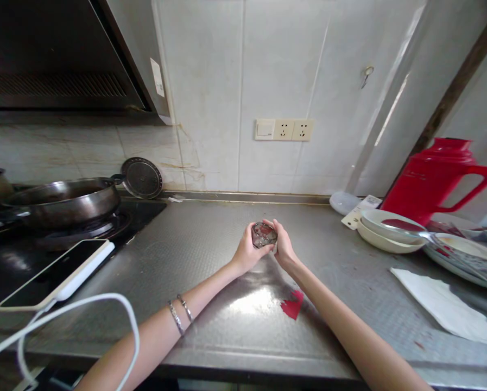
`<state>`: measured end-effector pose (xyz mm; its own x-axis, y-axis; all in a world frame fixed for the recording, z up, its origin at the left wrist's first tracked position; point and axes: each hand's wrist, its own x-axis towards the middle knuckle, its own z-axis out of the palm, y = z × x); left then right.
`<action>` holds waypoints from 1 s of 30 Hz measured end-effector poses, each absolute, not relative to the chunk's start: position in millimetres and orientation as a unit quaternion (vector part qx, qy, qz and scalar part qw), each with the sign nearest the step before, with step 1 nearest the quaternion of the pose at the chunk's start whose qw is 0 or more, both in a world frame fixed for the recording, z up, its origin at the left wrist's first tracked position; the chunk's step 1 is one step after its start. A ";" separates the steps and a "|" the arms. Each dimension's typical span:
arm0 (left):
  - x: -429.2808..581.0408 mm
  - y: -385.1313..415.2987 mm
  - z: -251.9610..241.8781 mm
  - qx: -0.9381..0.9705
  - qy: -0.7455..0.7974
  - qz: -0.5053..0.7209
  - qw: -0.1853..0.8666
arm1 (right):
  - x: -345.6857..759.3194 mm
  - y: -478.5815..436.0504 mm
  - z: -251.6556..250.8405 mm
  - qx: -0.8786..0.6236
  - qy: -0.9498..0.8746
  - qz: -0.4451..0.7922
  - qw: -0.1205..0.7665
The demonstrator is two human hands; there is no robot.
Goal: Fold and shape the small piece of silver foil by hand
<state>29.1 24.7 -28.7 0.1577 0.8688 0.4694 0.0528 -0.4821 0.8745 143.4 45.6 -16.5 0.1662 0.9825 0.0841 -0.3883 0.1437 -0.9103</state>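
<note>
Both of my hands close around a small round, dark, glossy thing [264,234] with reddish patches on top, held over the middle of the steel counter [210,315]. I cannot make out its exact kind. My left hand [248,251] wraps its left side, the thumb lying along the near edge. From the right, my right hand [284,245] presses against it with the fingers curled over the far rim. Below the hands, between my forearms, lies a torn red scrap [292,304] on the counter.
On the left, a steel pan [68,203] sits on the black stove, with a phone [56,277] and its white cable [125,309] nearer me. At right stand a red thermos [434,176], stacked bowls [384,239] and a white paper [442,304]. Sockets [284,130] are on the wall.
</note>
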 end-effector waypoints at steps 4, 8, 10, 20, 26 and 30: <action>32.2 18.6 -25.6 0.673 0.333 0.529 0.395 | 146.1 40.8 -9.6 -0.373 -0.332 0.574 0.648; 28.5 19.8 -21.7 0.705 0.279 0.475 0.447 | 154.4 38.5 -5.2 -0.379 -0.290 0.610 0.633; 24.6 24.5 -19.4 0.712 0.267 0.450 0.469 | 159.7 39.4 -3.8 -0.381 -0.286 0.624 0.619; 23.4 40.3 -28.6 0.647 0.269 0.452 0.552 | 154.9 34.8 0.1 -0.379 -0.332 0.645 0.575; 26.4 26.9 -28.5 0.679 0.353 0.496 0.411 | 146.6 39.2 -14.1 -0.425 -0.307 0.584 0.620; 30.5 22.5 -33.0 0.670 0.393 0.518 0.359 | 141.4 43.3 -24.0 -0.438 -0.305 0.536 0.655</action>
